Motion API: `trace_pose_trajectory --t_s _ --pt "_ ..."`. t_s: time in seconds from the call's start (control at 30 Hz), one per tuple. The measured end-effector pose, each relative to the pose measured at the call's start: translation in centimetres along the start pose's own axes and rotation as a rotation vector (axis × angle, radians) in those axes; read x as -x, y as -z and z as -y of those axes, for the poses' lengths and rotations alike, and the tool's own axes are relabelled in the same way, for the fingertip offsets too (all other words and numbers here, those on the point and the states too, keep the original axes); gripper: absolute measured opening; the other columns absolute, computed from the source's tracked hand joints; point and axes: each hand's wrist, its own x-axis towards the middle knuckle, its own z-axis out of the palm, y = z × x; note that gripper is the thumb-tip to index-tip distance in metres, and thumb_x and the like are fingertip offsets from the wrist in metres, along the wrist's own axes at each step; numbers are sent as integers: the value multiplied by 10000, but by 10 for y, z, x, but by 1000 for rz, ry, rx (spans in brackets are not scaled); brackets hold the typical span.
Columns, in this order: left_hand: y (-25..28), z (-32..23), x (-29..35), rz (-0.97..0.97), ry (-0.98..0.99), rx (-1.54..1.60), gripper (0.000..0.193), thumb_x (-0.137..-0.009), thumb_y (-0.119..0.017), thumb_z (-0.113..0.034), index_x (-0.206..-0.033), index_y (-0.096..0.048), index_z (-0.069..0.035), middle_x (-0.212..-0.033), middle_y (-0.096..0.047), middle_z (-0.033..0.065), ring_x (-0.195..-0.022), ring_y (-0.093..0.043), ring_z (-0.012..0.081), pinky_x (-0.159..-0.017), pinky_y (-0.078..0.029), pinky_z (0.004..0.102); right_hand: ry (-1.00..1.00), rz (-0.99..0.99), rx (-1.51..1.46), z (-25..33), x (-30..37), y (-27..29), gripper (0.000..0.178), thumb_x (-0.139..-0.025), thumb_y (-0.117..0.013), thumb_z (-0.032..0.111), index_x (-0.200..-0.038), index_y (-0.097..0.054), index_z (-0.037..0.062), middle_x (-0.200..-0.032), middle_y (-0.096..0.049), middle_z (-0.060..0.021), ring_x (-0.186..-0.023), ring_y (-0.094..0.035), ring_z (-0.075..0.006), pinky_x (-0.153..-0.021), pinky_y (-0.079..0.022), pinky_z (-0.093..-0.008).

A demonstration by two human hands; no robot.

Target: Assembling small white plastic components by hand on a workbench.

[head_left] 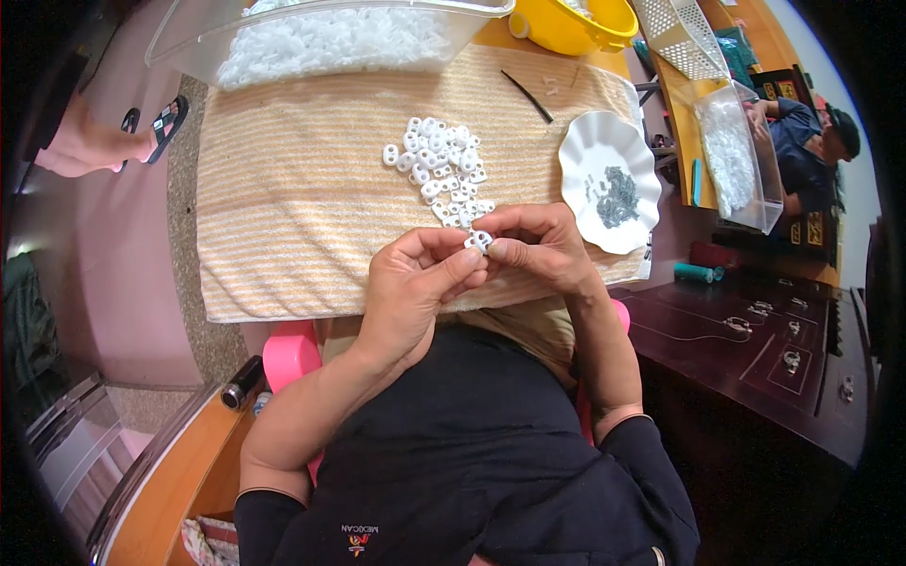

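Note:
Between my two hands is a small white plastic piece with holes (478, 241), pinched by the thumbs and fingertips. My left hand (408, 288) closes on its left side. From the right, my right hand (542, 247) grips the same piece with thumb and forefinger. Just beyond my fingers a loose pile of similar white two-holed pieces (436, 156) lies on the striped towel (302, 217). Right of the pile sits a white scalloped plate (578, 141), holding many tiny grey metal parts (618, 198), too small to make out exactly.
A clear bin (472, 9) of white plastic parts and a yellow basin (576, 33) stand at the back. A thin black stick (527, 96) lies on the towel. At the right another person (807, 146) sits by a clear box (769, 203); someone's leg (104, 141) shows at left.

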Motion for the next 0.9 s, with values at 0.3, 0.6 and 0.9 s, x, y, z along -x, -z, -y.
trace_pose_trajectory --t_s 0.3,0.6,0.9 --pt "0 -1 3 3 43 23 136 -852 -678 -22 -976 -633 11 -891 -681 103 -767 -668 131 -707 -570 218 48 27 2 1 2 0 229 -873 -611 -37 -1099 -621 -72 -980 -649 -141 -859 -658 -184 -736 -560 -277" --pt "0 -3 2 44 47 12 124 -856 -673 -24 -972 -631 -8 -884 -679 96 -760 -663 130 -709 -567 226 67 26 -97 -4 4 -2 214 -873 -614 -29 -1082 -625 -70 -986 -640 -133 -848 -647 -170 -737 -543 -268" --pt "1 -8 0 176 89 36 108 -861 -678 -53 -930 -595 -59 -879 -654 39 -760 -640 109 -715 -549 220 192 34 -15 3 2 -9 228 -861 -668 60 -1070 -657 -30 -945 -609 -82 -845 -570 -130 -727 -450 -234"
